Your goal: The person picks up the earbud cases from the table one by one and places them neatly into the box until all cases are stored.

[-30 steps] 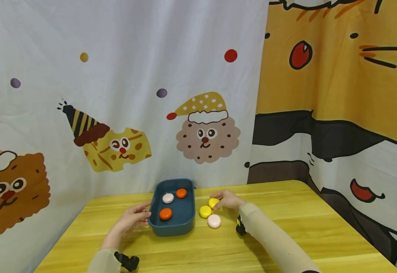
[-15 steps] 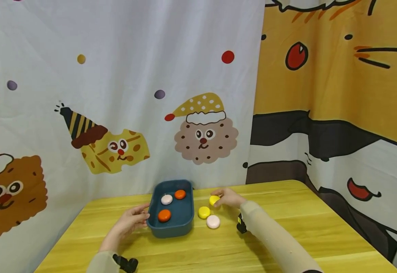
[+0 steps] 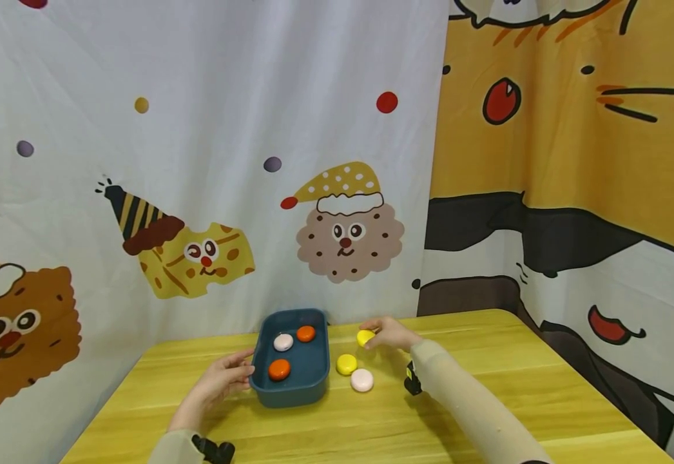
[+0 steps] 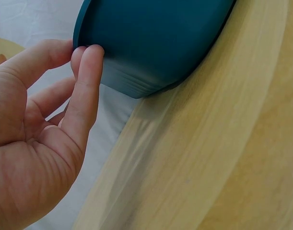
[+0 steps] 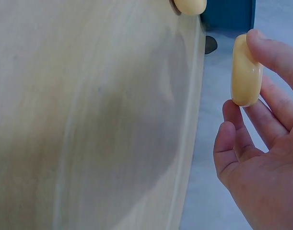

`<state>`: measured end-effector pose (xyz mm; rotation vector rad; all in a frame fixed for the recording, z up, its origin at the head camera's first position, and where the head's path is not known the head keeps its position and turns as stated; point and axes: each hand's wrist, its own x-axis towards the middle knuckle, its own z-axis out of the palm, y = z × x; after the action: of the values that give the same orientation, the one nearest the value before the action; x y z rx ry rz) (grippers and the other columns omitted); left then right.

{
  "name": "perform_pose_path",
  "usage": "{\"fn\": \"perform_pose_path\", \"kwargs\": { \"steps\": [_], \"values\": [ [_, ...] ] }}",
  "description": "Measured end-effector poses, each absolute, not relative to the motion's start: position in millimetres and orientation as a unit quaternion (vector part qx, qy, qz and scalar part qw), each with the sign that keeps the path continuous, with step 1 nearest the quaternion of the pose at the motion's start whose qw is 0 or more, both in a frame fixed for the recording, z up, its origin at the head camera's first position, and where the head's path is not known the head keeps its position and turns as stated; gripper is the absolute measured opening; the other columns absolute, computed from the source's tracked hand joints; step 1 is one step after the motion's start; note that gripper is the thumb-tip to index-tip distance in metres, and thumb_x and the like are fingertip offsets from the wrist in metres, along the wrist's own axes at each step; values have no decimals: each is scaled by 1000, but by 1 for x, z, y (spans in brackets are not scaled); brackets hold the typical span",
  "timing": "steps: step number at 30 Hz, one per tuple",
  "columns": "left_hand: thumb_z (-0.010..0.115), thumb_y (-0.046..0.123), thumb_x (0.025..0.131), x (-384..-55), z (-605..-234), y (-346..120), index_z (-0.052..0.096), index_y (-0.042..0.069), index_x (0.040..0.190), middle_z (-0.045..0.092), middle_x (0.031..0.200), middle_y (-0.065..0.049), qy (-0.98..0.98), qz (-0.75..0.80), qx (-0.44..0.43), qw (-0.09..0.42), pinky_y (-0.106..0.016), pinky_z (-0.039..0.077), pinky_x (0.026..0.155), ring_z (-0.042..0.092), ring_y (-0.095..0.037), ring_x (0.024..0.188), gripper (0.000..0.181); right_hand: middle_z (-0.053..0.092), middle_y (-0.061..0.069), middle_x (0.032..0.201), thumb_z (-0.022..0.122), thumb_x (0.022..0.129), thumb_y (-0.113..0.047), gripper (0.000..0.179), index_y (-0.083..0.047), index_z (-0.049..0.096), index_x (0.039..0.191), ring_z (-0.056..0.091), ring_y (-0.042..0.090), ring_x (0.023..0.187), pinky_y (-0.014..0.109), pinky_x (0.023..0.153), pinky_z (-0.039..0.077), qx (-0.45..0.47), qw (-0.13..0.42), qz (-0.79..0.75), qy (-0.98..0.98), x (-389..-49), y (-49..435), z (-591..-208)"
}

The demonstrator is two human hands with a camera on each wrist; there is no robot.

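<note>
A dark blue rectangular container stands on the wooden table with two orange discs and a pale pink disc inside. At its left rim my left hand grips the edge with its fingertips; in the left wrist view, the thumb overlaps the outer wall. To the right of the container, my right hand pinches a rounded, glossy yellow disc between thumb and fingers, raised off the table. A second yellow disc and a pale pink disc lie on the table nearby.
The yellow-toned wooden table ends at the back against a white curtain printed with cartoon snacks. At the right hangs a cloth with large cartoon animals. Both wrists carry small black cameras.
The right hand has lifted the yellow disc and moved slightly right and away from the other two table discs. The left hand stays at the container's rim. The head view shifts a little.
</note>
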<state>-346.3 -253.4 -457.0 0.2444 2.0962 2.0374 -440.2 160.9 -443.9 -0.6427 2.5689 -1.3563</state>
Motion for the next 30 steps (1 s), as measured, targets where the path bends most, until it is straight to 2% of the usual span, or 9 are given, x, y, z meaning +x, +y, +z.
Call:
{"fn": "perform_pose_path", "kwargs": {
  "steps": [9, 16, 24, 30],
  "values": [
    [57, 2, 95, -348, -459, -253, 29, -8, 148, 52, 100, -10, 710, 692, 81, 103, -34, 57, 75, 60, -16, 74, 60, 60, 14, 127, 79, 78, -10, 55, 1, 61, 128, 53, 35, 119, 50, 100, 43, -211, 81, -451, 863, -444, 164, -440],
    [60, 2, 93, -346, -459, -253, 28, -10, 147, 53, 98, -10, 707, 695, 79, 102, -32, 57, 74, 60, -15, 73, 63, 59, 17, 128, 76, 79, -9, 52, 2, 61, 127, 55, 33, 115, 48, 97, 45, -226, 73, -444, 864, -442, 163, -432],
    [60, 2, 93, -346, -457, -252, 29, -11, 146, 53, 98, -10, 711, 693, 77, 97, -33, 57, 74, 60, -15, 73, 63, 59, 16, 129, 76, 80, -9, 50, -1, 62, 127, 52, 33, 120, 48, 99, 44, -214, 75, -448, 865, -443, 161, -427],
    [62, 3, 93, -346, -457, -252, 30, -10, 147, 53, 99, -10, 712, 692, 72, 94, -34, 57, 75, 60, -16, 74, 64, 60, 17, 127, 77, 80, -8, 48, -1, 63, 126, 56, 31, 113, 44, 94, 48, -209, 68, -453, 864, -442, 159, -422]
  ]
}}
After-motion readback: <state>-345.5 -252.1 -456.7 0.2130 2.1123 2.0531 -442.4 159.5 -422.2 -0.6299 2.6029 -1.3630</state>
